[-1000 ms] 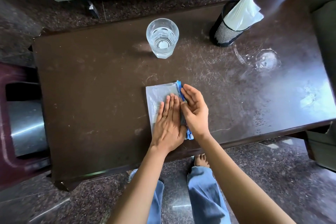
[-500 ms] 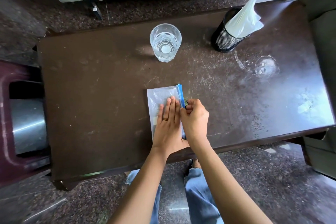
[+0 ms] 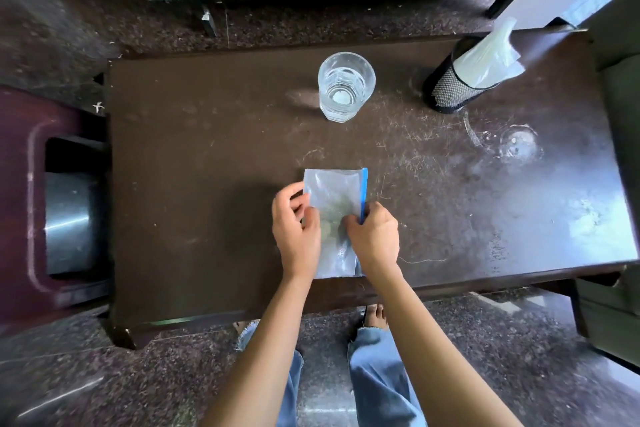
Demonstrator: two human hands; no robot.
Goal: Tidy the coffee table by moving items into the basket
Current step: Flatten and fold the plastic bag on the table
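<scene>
Left hand (image 3: 295, 233) curled, pinching; right hand (image 3: 375, 240) curled, pinching.

Showing one coffee table (image 3: 207, 184), one zip-lock bag (image 3: 332, 194), one glass of water (image 3: 346, 87), one black mesh basket (image 3: 450, 94), one white plastic bag (image 3: 488, 59). Two hands appearing: left hand (image 3: 296, 229), right hand (image 3: 375, 239).

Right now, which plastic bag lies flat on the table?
The clear zip bag with the blue strip, at the near edge; the white bag sticks up from the black mesh holder.

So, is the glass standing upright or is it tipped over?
Upright: the glass stands on its base on the coffee table, open rim facing up.
</scene>
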